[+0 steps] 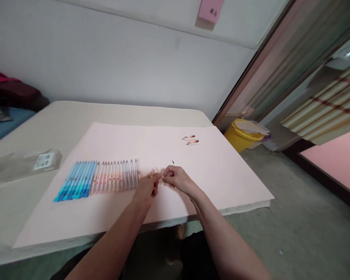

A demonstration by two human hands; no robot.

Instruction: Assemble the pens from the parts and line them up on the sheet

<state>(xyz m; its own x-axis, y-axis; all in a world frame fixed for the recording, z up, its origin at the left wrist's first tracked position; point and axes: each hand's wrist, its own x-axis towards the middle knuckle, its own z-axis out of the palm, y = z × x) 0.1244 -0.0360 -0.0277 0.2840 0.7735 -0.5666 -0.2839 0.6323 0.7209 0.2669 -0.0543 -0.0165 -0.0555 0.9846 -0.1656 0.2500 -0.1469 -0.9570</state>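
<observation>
My left hand (pixel 147 187) and my right hand (pixel 176 179) meet over the pink sheet (pixel 221 171), both with fingers pinched. Between them is a pale pink pen barrel (pixel 155 171), gripped by the left hand at its end. A thin dark refill tip (pixel 173 162) sticks up just above the right hand's fingers. Left of my hands lies a neat row of pens: several blue ones (pixel 77 184), then several pale pink and clear ones (pixel 116 175). Two small pen parts (pixel 191 139) lie farther back on the sheet.
The sheet covers a cloth-topped table (pixel 23 128). A clear plastic bag with a label (pixel 32 162) lies at the left. A yellow bucket (pixel 241 136) stands on the floor beyond the table's right corner. A wall is behind, a doorway at the right.
</observation>
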